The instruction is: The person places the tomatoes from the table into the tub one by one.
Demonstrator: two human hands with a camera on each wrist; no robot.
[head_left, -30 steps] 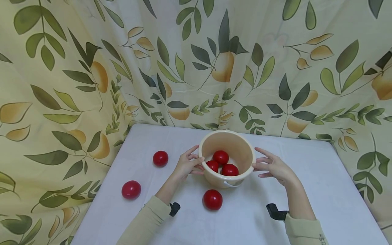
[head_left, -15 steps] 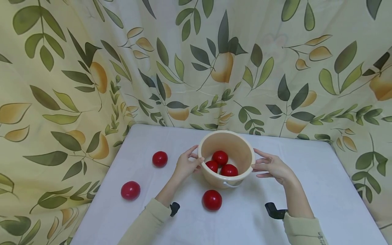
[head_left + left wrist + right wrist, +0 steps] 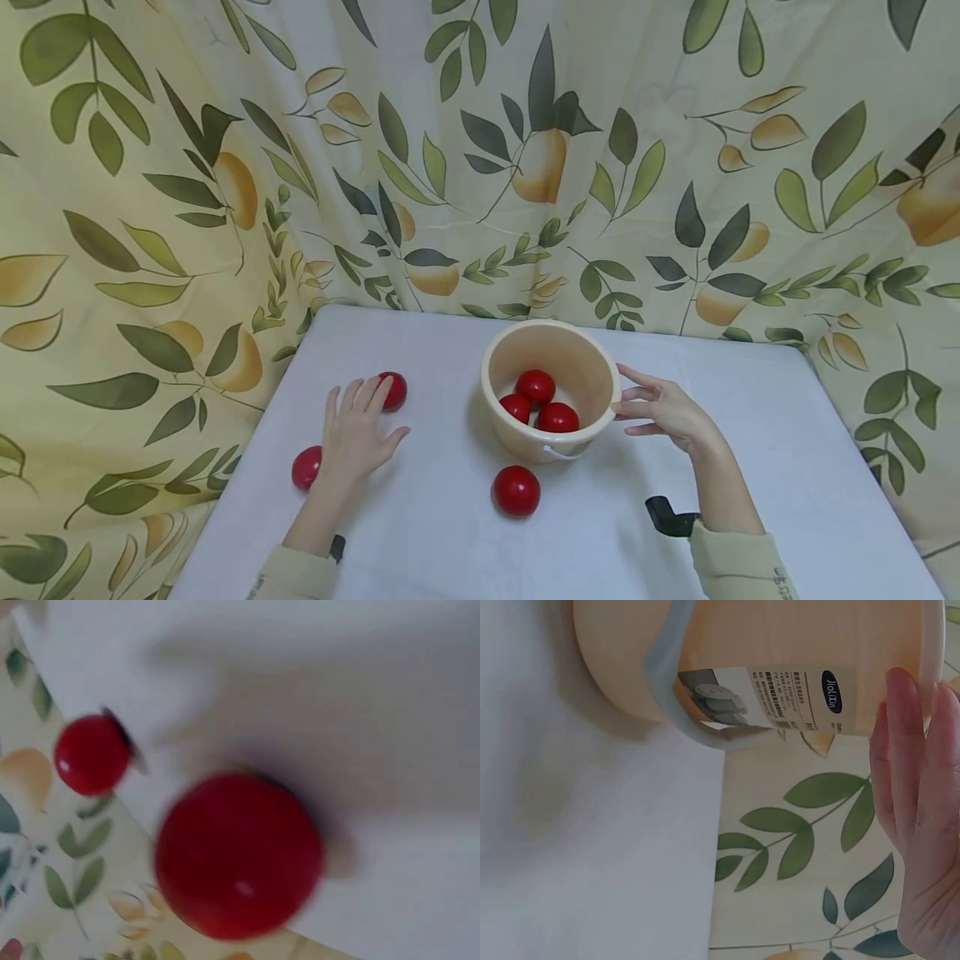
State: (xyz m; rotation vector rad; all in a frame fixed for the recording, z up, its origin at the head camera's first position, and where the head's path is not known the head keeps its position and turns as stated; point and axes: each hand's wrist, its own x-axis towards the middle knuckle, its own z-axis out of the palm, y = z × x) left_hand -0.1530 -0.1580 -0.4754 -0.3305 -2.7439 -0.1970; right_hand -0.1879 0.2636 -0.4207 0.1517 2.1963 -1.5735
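Note:
My left hand point(image 3: 357, 433) hovers over the left of the table with fingers spread. Its fingertips overlap a glossy red ball point(image 3: 396, 393) in the head view. Another red ball point(image 3: 306, 469) shows beside the wrist, partly hidden by the hand. The left wrist view has a large blurred red ball point(image 3: 240, 859) and a smaller one point(image 3: 91, 754). At the cream bucket point(image 3: 585, 367), my right hand point(image 3: 671, 415) touches the side by the rim with nearly straight fingers. Inside the bucket lie three red balls point(image 3: 536, 387).
A single red ball point(image 3: 516, 491) sits in front of the bucket on the white-covered table point(image 3: 570, 550). The bucket's pale handle point(image 3: 676, 675) hangs down over its labelled side. A leaf-patterned curtain point(image 3: 480, 125) stands behind the table's far edge.
My left hand has let go of the bucket and moved left to the loose red balls, fingers spreading. The right hand stays at the bucket, which stands in place.

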